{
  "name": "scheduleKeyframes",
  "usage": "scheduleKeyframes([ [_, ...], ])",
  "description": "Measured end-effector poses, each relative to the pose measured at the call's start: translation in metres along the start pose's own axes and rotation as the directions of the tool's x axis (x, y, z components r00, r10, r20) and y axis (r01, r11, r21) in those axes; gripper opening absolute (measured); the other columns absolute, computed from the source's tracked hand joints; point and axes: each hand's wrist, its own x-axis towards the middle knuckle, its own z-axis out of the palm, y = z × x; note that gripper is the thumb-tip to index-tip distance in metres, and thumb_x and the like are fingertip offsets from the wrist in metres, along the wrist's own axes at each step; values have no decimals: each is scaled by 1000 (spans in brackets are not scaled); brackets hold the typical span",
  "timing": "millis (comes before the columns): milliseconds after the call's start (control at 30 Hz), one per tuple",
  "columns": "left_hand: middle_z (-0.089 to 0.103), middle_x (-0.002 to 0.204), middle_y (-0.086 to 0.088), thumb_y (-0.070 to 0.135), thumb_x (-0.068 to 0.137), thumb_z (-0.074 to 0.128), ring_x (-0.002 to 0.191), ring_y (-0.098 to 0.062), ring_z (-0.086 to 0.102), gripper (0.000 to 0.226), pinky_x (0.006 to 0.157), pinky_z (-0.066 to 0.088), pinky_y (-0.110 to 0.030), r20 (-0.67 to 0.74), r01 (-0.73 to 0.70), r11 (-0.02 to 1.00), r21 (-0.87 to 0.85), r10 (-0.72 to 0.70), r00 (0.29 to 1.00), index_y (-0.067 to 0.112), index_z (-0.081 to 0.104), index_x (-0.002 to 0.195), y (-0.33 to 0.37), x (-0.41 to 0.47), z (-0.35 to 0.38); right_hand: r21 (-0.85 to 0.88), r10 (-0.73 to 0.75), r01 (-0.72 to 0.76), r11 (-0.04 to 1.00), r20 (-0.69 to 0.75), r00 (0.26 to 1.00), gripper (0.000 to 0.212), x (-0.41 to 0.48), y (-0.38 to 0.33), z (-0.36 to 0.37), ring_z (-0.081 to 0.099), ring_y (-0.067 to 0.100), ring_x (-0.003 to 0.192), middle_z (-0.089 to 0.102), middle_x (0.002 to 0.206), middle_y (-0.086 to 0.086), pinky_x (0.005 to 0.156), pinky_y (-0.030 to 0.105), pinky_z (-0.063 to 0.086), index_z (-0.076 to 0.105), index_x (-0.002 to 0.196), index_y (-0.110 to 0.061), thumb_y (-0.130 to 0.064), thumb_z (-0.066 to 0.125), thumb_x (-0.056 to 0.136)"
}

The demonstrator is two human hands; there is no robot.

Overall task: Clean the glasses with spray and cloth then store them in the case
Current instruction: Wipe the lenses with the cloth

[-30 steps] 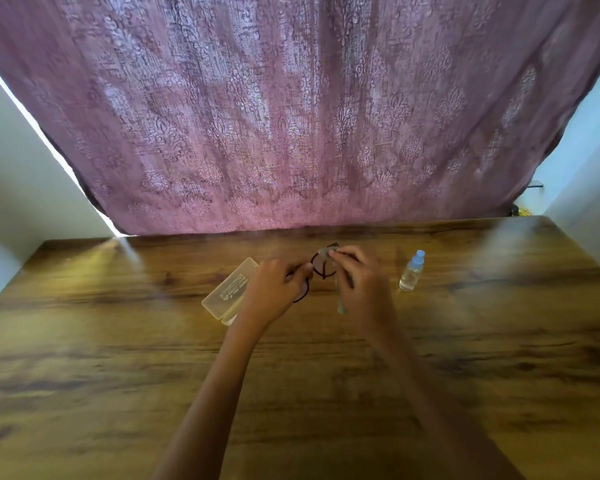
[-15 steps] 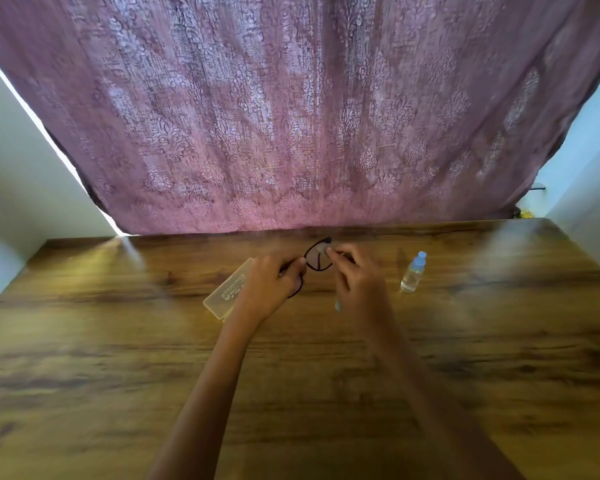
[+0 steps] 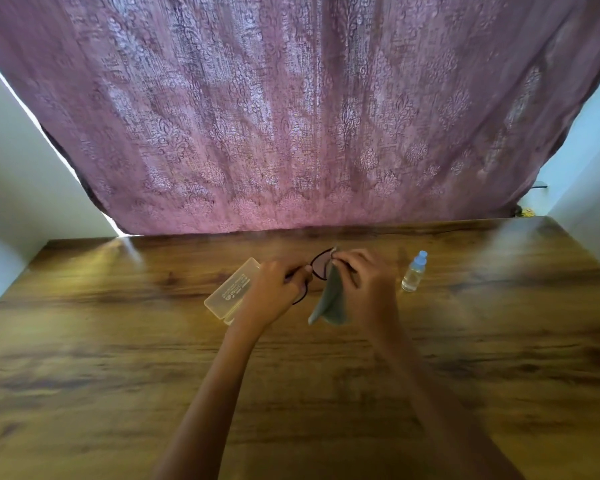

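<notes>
**Right hand [image 3: 364,282] pinches cloth [image 3: 329,304] at the lens rim: a wiping pass looks finished**

Its fingers are curled tight and nip the grey cloth against the right rim of the one lens that shows. The rest of the cloth hangs in a long fold below the palm. The left hand [image 3: 277,289] grips the other side of the dark frame with its fingers closed round it. The glasses [image 3: 321,266] are thus held between both hands, above the table [image 3: 118,341] and toward the middle of its far edge.

A second ago the cloth covered that lens and only a scrap showed under the hand. Now the lens is bare, and the cloth has slid to its outer rim and dropped loose. That suggests one pass over this lens is done. The second lens is hidden behind the left hand, so its state cannot be told.

The translucent case [image 3: 232,292] lies just left of the left hand, and I cannot tell whether it is open. The spray bottle [image 3: 414,271] stands upright near the right hand but apart from it. Storing is not yet begun.
</notes>
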Motion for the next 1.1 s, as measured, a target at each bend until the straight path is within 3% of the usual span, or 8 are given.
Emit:
scheduleKeyframes([
  [167, 63, 60, -3, 16, 93, 52, 55, -10, 53, 27, 56, 40, -24, -9, 42, 999, -13, -42, 999, 10, 64, 70, 3, 3, 0, 5, -60, 60, 998, 39, 997, 20, -17, -10, 5, 56, 12, 88, 66, 92, 7, 81, 16, 42, 70, 100, -2, -14, 62, 86],
  [267, 63, 60, -4, 12, 91, 54, 54, -7, 51, 24, 51, 34, -16, -14, -8, 999, 53, 9, 1000, 10, 65, 69, 7, 3, 3, 43, -60, 59, 997, 33, 998, 22, -7, -15, 7, 59, 15, 85, 66, 92, 8, 78, 19, 45, 71, 100, -2, -16, 57, 89],
  [367, 63, 59, -4, 12, 91, 54, 55, -7, 50, 24, 51, 32, -13, -12, -34, 998, 57, 35, 999, 9, 64, 69, 5, 1, 5, 45, -23, 23, 999, 13, 1000, 14, 5, -11, 6, 59, 14, 82, 66, 89, 8, 78, 11, 41, 71, 97, 0, -6, 63, 87],
  [567, 59, 58, -11, 12, 92, 52, 54, -14, 49, 29, 56, 37, -24, -34, -4, 1000, 1, 4, 999, 11, 59, 64, -1, 0, 2, 0, 23, -23, 1000, 24, 999, 13, -7, -2, 1, 61, 15, 81, 66, 90, 6, 74, 25, 52, 69, 97, -3, -6, 65, 85],
  [667, 58, 56, -10, 12, 92, 52, 52, -12, 47, 30, 54, 35, -24, -32, -5, 1000, 21, 6, 999, 11, 57, 63, 0, 0, 1, 32, -37, 35, 999, 53, 998, 17, -15, -13, 4, 60, 17, 83, 65, 89, 6, 73, 29, 51, 70, 96, -3, -13, 59, 87],
  [800, 57, 57, -12, 11, 90, 52, 54, -19, 50, 28, 55, 36, -31, -21, -1, 999, 35, 1, 1000, 5, 56, 64, 0, 1, 3, 58, -46, 41, 997, 71, 996, 11, -3, -21, 8, 61, 18, 80, 65, 89, 7, 72, 28, 49, 70, 95, -2, -6, 65, 86],
  [967, 59, 57, -8, 15, 94, 50, 55, -11, 50, 30, 54, 34, -15, -31, 36, 999, -31, -37, 999, 7, 59, 66, -1, 0, -4, 12, 28, -29, 1000, 39, 999, 12, 6, -13, 1, 56, 8, 79, 65, 88, 5, 74, 17, 46, 70, 96, -2, -2, 66, 85],
  [1100, 56, 55, 3, 17, 93, 51, 55, -5, 49, 29, 54, 34, -12, -59, 49, 999, -4, -49, 997, 11, 59, 66, -3, 1, -5, 6, -26, 26, 1000, 60, 998, 12, -8, -14, 2, 53, 7, 82, 64, 89, 6, 75, 17, 43, 70, 96, -3, -8, 63, 87],
])
